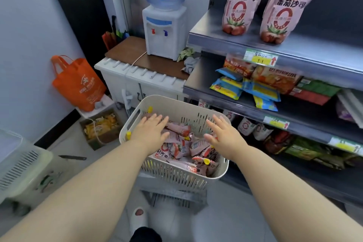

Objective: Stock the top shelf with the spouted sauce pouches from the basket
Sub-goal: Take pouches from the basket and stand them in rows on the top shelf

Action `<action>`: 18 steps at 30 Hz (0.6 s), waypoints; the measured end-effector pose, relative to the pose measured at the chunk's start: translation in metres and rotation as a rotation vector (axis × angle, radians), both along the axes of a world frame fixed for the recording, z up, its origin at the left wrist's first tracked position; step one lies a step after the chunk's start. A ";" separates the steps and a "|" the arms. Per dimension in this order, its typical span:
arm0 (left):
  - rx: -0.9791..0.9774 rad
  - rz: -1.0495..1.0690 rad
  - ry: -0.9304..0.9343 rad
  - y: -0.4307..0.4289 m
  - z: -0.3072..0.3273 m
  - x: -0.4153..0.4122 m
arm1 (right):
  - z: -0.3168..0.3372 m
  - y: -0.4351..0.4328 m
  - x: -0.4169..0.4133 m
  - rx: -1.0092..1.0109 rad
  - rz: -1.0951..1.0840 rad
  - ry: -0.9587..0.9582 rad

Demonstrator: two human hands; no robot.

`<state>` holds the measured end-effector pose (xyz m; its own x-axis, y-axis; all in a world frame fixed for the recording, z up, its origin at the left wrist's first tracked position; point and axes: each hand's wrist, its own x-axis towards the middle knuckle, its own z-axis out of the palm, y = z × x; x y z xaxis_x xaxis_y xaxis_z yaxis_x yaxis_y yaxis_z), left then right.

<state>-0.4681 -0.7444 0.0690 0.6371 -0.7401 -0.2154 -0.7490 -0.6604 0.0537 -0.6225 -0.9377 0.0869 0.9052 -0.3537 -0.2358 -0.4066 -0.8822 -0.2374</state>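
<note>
A cream slotted basket [176,177] stands on a low stool and holds several pink spouted sauce pouches [178,150] with yellow caps. My left hand [150,129] reaches into the basket's left side, fingers straight over the pouches. Over the basket's right side my right hand [223,133] is spread flat and holds nothing. Two of the same pouches stand upright on the top shelf [255,45], one at the left [240,4], the other to its right [282,10].
Lower shelves [235,102] carry snack packets and bags. A water dispenser [165,25] sits on a white cabinet behind the basket. An orange tote [76,82] and a cardboard box [102,127] lie at the left, a pale bin [21,165] nearer left.
</note>
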 end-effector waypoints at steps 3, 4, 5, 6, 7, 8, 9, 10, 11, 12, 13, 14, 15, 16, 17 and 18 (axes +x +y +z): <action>0.012 0.026 0.033 0.011 -0.011 0.015 | -0.011 0.006 0.007 0.021 -0.028 0.004; 0.009 0.027 0.041 0.013 -0.012 0.022 | -0.014 0.009 0.011 0.029 -0.039 0.004; 0.005 0.021 0.046 0.014 -0.013 0.028 | -0.017 0.012 0.015 0.039 -0.053 0.005; 0.000 0.010 0.049 0.014 -0.014 0.035 | -0.020 0.015 0.020 0.050 -0.069 0.007; -0.002 -0.004 0.055 0.014 -0.015 0.041 | -0.023 0.019 0.025 0.058 -0.087 0.011; -0.002 -0.019 0.064 0.014 -0.016 0.048 | -0.026 0.023 0.030 0.061 -0.105 0.017; 0.003 -0.033 0.077 0.014 -0.018 0.054 | -0.030 0.027 0.036 0.065 -0.124 0.024; 0.007 -0.047 0.088 0.013 -0.021 0.061 | -0.034 0.031 0.042 0.069 -0.143 0.031; 0.014 -0.064 0.098 0.013 -0.026 0.068 | -0.038 0.035 0.047 0.076 -0.161 0.037; 0.020 -0.080 0.107 0.013 -0.030 0.075 | -0.042 0.039 0.053 0.086 -0.180 0.043; 0.026 -0.093 0.116 0.014 -0.035 0.082 | -0.046 0.044 0.058 0.100 -0.202 0.045; 0.025 -0.104 0.126 0.014 -0.040 0.090 | -0.051 0.048 0.062 0.118 -0.230 0.043; 0.022 -0.116 0.134 0.014 -0.044 0.097 | -0.056 0.054 0.066 0.138 -0.262 0.039; 0.017 -0.135 0.136 0.014 -0.048 0.103 | -0.062 0.059 0.070 0.157 -0.296 0.035; 0.017 -0.163 0.127 0.013 -0.052 0.107 | -0.068 0.065 0.072 0.171 -0.326 0.036; 0.023 -0.197 0.113 0.011 -0.055 0.110 | -0.074 0.070 0.075 0.181 -0.353 0.043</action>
